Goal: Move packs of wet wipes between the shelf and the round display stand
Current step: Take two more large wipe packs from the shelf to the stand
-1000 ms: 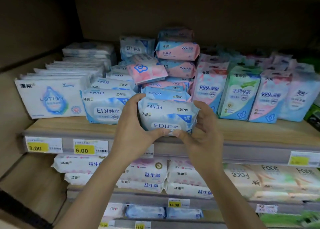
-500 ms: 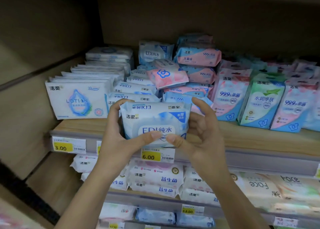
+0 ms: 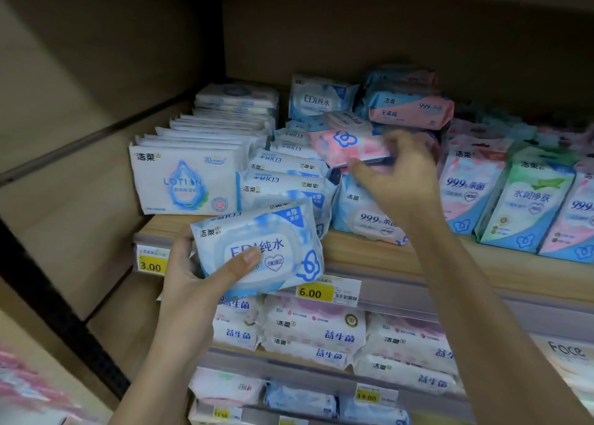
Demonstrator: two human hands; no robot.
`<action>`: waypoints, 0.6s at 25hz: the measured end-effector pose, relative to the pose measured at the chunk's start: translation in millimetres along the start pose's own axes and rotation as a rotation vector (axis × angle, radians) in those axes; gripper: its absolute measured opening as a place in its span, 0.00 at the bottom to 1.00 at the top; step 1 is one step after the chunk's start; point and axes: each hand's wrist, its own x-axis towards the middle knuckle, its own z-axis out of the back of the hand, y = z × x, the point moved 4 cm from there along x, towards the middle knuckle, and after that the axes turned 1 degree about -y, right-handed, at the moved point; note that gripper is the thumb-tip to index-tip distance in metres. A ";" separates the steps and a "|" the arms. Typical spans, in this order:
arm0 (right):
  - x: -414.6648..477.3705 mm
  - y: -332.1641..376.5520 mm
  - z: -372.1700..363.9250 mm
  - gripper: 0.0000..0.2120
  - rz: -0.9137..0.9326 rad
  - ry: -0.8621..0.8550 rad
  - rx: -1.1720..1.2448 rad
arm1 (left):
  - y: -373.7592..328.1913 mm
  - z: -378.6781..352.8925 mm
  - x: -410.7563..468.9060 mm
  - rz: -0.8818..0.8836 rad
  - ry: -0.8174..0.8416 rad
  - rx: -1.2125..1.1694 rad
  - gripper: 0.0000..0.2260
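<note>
My left hand (image 3: 196,283) holds a blue-and-white EDI wet wipes pack (image 3: 257,248) in front of the wooden shelf (image 3: 450,264), just off its front edge, thumb across the label. My right hand (image 3: 401,177) reaches into the pile on the shelf, fingers closing around a pink pack with a blue flower mark (image 3: 347,145) that lies on top of other packs. More EDI packs (image 3: 283,186) are stacked behind the held one. The round display stand is out of view.
White Lotion packs (image 3: 183,183) fill the shelf's left end. Pink, blue and green 999 packs (image 3: 530,199) stand to the right. Yellow price tags (image 3: 311,291) line the shelf edge. Lower shelves hold more white and pink packs (image 3: 315,331).
My right hand let go of the EDI pack and moved up and back onto the pink pack. My left hand alone now holds the EDI pack, lower and further left.
</note>
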 end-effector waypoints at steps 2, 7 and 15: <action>13.5 7.7 -16.1 0.36 -0.096 0.053 -0.122 | 0.6 2.1 2.1 0.007 -0.001 -0.007 0.44; 19.7 15.9 -34.7 0.43 -0.216 -0.018 -0.219 | 3.9 7.1 8.1 0.038 -0.016 -0.018 0.34; 24.9 10.8 -28.7 0.42 -0.106 -0.135 0.000 | 1.5 6.9 11.6 0.044 -0.006 -0.012 0.36</action>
